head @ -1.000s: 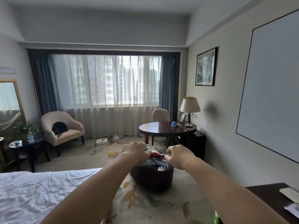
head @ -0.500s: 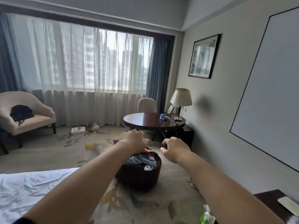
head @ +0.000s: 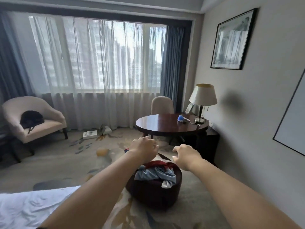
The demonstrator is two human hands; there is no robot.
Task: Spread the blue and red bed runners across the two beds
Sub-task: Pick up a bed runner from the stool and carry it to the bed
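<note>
A crumpled pile of blue cloth (head: 155, 174) and red cloth (head: 159, 164), the bed runners, lies on a round dark ottoman (head: 153, 191) on the carpet. Both my arms stretch forward over it. My left hand (head: 143, 148) hovers above the far left of the pile, fingers curled, holding nothing. My right hand (head: 185, 155) hovers just right of the pile, fingers loosely bent and apart, empty. One bed with a rumpled white sheet (head: 33, 207) fills the lower left corner. A second bed is out of view.
A round dark table (head: 165, 125) with a lamp (head: 202, 101) and a small blue object (head: 180, 119) stands behind the ottoman, a chair (head: 162, 105) beyond it. A beige armchair (head: 33, 119) with a black bag sits at left. A white box (head: 90, 135) lies by the curtains.
The view has moved forward and tilted down toward the ottoman. My hands have drawn apart and loosened; the cloth pile now lies below them rather than behind them.
</note>
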